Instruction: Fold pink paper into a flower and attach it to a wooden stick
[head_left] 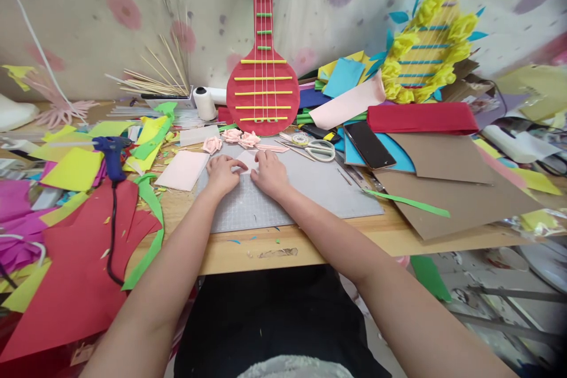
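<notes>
Head view brings me the near strip of the wooden surface (241, 258) first, with a few blue scraps (234, 241) just in front of the grey cutting mat (336, 192). Left of the mat, a large red sheet (84, 254) spreads toward me; right of it lies brown cardboard (456, 207) with a green strip (411, 203) across its corner. Over the mat's left part I see the left hand (222, 175) and right hand (270, 175) close together but apart, fingers bent toward a small pale pink piece (248, 160) between them; I cannot tell whether either pinches it. A pale pink square (182, 170) sits at the mat's left edge, a blue glue gun (113, 156) farther left, and a black phone (370, 145) off to its right. Along the mat's far edge are pink roses (248, 140) and scissors (322, 150). Beyond it stand a white spool (204, 104), a red stringed model (263, 85) and, farther right, a yellow stringed model (423, 54) ringed with yellow flowers.
</notes>
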Demonstrator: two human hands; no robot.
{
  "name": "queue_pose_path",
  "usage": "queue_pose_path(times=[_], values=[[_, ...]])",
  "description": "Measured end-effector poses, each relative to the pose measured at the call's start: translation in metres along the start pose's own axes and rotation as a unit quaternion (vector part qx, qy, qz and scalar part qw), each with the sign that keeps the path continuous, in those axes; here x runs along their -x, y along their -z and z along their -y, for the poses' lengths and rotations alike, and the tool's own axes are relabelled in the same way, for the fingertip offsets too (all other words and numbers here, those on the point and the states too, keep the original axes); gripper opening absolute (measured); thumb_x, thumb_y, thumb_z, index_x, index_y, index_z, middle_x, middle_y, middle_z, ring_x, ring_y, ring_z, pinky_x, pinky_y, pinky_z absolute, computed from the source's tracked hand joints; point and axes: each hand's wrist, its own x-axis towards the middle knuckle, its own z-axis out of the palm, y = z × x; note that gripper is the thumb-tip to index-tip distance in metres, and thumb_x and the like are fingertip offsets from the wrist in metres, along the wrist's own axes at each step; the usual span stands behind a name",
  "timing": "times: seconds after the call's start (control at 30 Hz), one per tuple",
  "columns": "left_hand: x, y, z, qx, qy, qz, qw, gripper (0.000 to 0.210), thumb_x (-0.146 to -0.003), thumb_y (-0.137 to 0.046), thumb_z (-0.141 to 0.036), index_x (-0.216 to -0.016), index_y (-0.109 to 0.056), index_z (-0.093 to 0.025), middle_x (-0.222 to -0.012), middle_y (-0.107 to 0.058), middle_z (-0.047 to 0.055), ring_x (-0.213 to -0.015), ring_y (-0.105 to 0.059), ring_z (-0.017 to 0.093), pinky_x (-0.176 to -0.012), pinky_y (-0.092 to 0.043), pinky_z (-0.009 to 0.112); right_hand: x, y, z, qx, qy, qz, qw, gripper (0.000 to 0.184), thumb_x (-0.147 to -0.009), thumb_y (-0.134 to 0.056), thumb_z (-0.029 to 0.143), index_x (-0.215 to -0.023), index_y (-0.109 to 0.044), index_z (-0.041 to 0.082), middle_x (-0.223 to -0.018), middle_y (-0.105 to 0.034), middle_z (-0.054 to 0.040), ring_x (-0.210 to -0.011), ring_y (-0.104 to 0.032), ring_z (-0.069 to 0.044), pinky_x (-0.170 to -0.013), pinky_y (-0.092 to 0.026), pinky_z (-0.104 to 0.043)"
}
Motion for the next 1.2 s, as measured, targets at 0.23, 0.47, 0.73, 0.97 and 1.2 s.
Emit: queue_pose_path(times=[0.23,0.47,0.73,0.97,1.2], values=[[0.001,0.002,0.007,0.026,-0.047,-0.017,0.998,0.036,-0.067,-0.047,-0.01,-0.088,-0.07,-0.029,-0.1,-0.061,0.003,-0.107,-0.049,0.022,-0.099,-0.031,0.041,0.002,0.006,-0.009,-0.038,-0.013,0.001,0.999,0.025,-0.078,-0.043,0.018,-0.101,-0.049,0.018,-0.104,-0.054,-0.0083,-0.095,-0.049,-0.019,-0.076,-0.04,-0.03],[-0.004,0.005,0.025,0.093,-0.036,-0.041,0.994,0.053,-0.064,-0.041,-0.003,-0.113,-0.058,-0.016,-0.119,-0.059,0.008,-0.114,-0.05,0.02,-0.099,-0.036,0.033,-0.003,0.007,-0.026,-0.141,-0.031,-0.047,0.988,0.025,-0.076,-0.039,0.013,-0.096,-0.054,0.017,-0.093,-0.057,-0.0039,-0.082,-0.051,-0.014,-0.073,-0.039,-0.026],[0.002,0.007,0.014,0.157,-0.003,-0.01,0.988,0.054,-0.062,-0.041,-0.006,-0.112,-0.054,-0.018,-0.101,-0.066,0.004,-0.089,-0.059,0.018,-0.08,-0.047,0.034,-0.003,0.012,-0.036,-0.121,0.105,0.061,0.985,0.031,-0.073,-0.044,0.006,-0.085,-0.069,0.021,-0.093,-0.055,-0.0037,-0.096,-0.049,-0.015,-0.088,-0.037,-0.028],[-0.004,0.012,0.023,0.105,-0.127,0.013,0.986,0.062,-0.059,-0.038,-0.004,-0.116,-0.056,-0.019,-0.118,-0.06,0.004,-0.113,-0.051,0.018,-0.094,-0.042,0.032,-0.006,0.006,-0.041,-0.143,0.052,0.033,0.988,0.032,-0.07,-0.04,0.005,-0.077,-0.069,0.019,-0.092,-0.054,-0.0038,-0.095,-0.049,-0.014,-0.087,-0.037,-0.026],[0.005,0.024,0.016,-0.067,-0.186,0.039,0.979,0.041,-0.072,-0.045,-0.021,-0.109,-0.063,-0.019,-0.1,-0.066,0.008,-0.099,-0.056,0.023,-0.091,-0.042,0.036,-0.01,0.004,-0.048,-0.182,-0.019,-0.036,0.982,0.029,-0.068,-0.038,0.007,-0.076,-0.064,0.017,-0.089,-0.054,-0.004,-0.09,-0.049,-0.015,-0.083,-0.039,-0.027]])
